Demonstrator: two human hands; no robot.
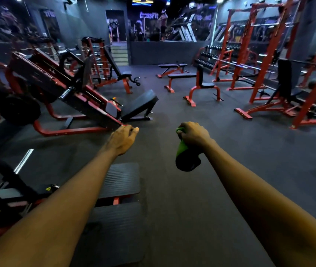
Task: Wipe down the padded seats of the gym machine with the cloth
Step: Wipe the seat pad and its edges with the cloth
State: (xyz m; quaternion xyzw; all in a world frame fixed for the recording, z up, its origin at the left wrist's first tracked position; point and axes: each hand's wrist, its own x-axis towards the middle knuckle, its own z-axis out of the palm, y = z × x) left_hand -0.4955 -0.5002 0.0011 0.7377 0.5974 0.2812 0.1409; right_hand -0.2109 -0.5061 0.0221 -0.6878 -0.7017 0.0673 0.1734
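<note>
Clenching a bunched green cloth (182,149), the right grip (192,134) has its fingers curled tight round the top. Soft fabric hangs below the fist and its lower end looks black. Left grip (123,138) sits level beside it, apart, fingers curled in, holding nothing. Both are over dark speckled rubber floor (172,189). Under the left forearm are two black ribbed pads (123,180), rectangular, on a red frame. Ahead left is the leg press machine (66,89), with red steel tubing and a slanted, smooth black padded seat (139,104), well apart from the cloth. Flat benches (181,75) and red racks (269,56) stand farther back.
</note>
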